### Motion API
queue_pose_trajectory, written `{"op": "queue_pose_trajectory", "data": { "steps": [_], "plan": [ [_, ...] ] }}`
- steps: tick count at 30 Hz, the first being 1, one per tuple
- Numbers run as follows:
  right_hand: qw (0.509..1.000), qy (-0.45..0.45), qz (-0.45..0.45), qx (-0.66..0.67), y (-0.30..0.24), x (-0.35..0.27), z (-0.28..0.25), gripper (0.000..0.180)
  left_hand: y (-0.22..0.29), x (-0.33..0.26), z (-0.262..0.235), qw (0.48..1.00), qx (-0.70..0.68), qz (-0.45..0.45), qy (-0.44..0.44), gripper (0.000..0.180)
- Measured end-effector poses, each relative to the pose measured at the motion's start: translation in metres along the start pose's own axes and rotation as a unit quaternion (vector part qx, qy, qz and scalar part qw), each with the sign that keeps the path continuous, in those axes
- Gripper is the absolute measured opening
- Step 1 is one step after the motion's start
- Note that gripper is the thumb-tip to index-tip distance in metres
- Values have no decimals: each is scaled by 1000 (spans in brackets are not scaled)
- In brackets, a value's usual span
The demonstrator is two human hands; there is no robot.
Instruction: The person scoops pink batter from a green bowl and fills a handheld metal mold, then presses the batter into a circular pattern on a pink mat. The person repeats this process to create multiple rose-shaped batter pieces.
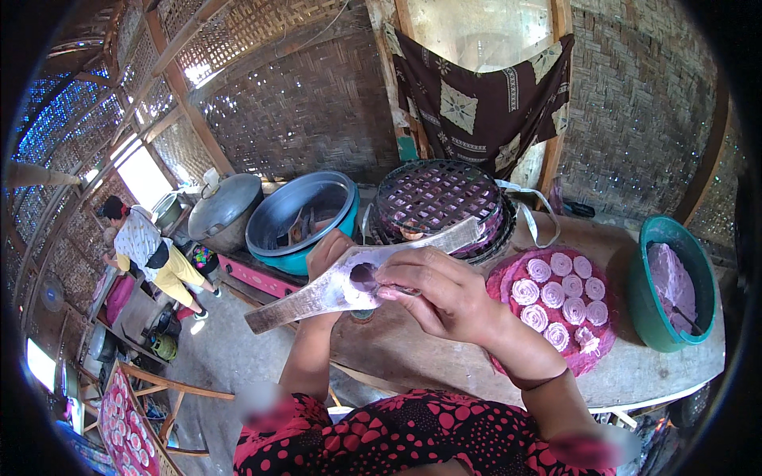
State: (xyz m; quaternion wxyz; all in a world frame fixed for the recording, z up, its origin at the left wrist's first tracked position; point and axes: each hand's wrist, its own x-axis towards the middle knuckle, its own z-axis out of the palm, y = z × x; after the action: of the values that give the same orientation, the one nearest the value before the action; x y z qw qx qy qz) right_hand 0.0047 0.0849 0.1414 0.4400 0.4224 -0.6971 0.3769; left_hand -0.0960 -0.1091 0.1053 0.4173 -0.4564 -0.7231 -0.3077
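In front of me I hold up a wooden press [337, 289], a long bar with a round hole through its wide middle, smeared with pale pink dough. Behind the bar, my left hand [327, 252] is closed around it, its fingers partly hidden. My right hand [452, 293] is pinched at the hole's right edge, on a small dark thing too hidden to name. To the right on the table lies a round pink tray [508, 274] with several dough swirls [553, 295]. Beyond it, a green bucket [667, 341] contains pink dough [673, 278] and a utensil handle.
Black lattice trays [436, 194] are stacked behind my hands on the wooden table [389, 357]. Left of them stand a blue basin [317, 186], a large lidded pot [226, 206] and a pink stove [266, 285]. Another person [151, 254] stands farther left, beyond a slanted swirl-filled tray [119, 397].
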Motion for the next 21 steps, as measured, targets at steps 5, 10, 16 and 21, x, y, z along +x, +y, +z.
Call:
{"op": "queue_pose_trajectory", "data": {
  "steps": [5, 10, 16, 21],
  "plan": [
    [999, -26, 32, 13, -1, -5, 1, 27, 0, -2, 1, 999, 38, 4, -3, 26],
    [999, -29, 38, 10, -2, -5, 0, 27, 0, -6, 0, 998, 63, 18, -4, 27],
    [999, -26, 28, 17, -5, -2, 3, 25, -4, -9, -2, 1000, 16, -5, -4, 27],
    [999, -27, 23, 6, -8, -1, 3, 26, -2, -9, -5, 1000, 14, -5, -9, 27]
  ]
}}
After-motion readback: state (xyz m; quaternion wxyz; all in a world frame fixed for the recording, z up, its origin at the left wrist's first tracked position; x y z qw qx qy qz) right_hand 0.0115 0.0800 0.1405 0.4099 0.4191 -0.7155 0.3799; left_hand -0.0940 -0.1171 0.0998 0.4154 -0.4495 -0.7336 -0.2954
